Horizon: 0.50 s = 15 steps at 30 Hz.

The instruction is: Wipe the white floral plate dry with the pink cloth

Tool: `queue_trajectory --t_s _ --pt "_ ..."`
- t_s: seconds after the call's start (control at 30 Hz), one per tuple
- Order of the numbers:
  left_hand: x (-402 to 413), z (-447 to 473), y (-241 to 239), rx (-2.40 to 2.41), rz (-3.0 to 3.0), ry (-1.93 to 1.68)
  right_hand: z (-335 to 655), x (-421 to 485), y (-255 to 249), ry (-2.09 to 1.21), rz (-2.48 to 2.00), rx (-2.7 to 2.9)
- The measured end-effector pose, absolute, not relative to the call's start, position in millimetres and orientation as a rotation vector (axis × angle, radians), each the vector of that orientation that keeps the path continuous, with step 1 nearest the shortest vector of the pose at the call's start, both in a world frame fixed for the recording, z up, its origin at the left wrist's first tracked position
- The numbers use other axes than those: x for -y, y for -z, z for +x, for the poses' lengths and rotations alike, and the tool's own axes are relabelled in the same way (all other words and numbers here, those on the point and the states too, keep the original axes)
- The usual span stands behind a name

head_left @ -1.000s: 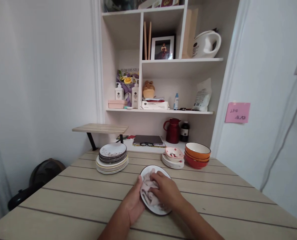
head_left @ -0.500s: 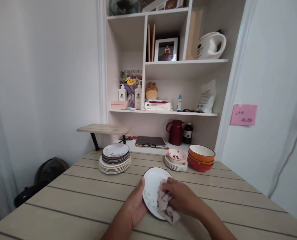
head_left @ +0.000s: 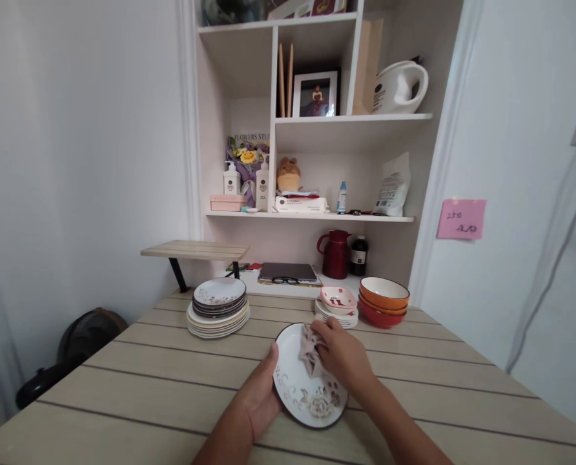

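A white plate (head_left: pixel 292 368) with a dark rim and a brown flower pattern is held tilted above the slatted table, near its front. My left hand (head_left: pixel 259 395) grips its left edge, thumb on the rim and the other fingers behind, partly hidden. My right hand (head_left: pixel 343 355) is closed on a crumpled greyish-pink cloth (head_left: pixel 311 352), pressed against the upper right part of the plate's face. Behind the plate to the left stands a stack of plates (head_left: pixel 219 294), the upper ones dark-rimmed with the same kind of pattern.
Small plates topped by a pink-rimmed square bowl (head_left: pixel 339 298) stand at the back right, beside stacked orange and red bowls (head_left: pixel 383 316). Further back are a dark laptop (head_left: pixel 288 272), a red jug (head_left: pixel 335 255) and white shelving. A small raised wooden shelf (head_left: pixel 195 249) is at the back left.
My right hand has moved the cloth up the plate from its lower right, uncovering the brown flowers. My left hand keeps its hold. The view has shifted slightly to the right.
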<state>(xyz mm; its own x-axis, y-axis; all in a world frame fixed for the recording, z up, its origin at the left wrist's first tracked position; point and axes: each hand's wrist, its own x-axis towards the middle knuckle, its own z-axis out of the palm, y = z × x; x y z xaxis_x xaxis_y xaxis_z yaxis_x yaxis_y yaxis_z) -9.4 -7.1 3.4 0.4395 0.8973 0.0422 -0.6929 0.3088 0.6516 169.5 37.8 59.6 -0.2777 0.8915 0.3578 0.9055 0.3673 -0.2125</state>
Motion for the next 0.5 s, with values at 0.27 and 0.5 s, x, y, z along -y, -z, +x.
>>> queue_trajectory --t_s 0.27,0.5 --pt "3.8 -12.0 0.4 -0.355 0.632 -1.069 186.5 -18.2 -60.4 -0.238 -1.238 2.667" --pt "4.9 -8.4 -5.7 -0.442 0.608 -1.138 135.9 -14.4 -56.8 -0.172 -1.247 2.401"
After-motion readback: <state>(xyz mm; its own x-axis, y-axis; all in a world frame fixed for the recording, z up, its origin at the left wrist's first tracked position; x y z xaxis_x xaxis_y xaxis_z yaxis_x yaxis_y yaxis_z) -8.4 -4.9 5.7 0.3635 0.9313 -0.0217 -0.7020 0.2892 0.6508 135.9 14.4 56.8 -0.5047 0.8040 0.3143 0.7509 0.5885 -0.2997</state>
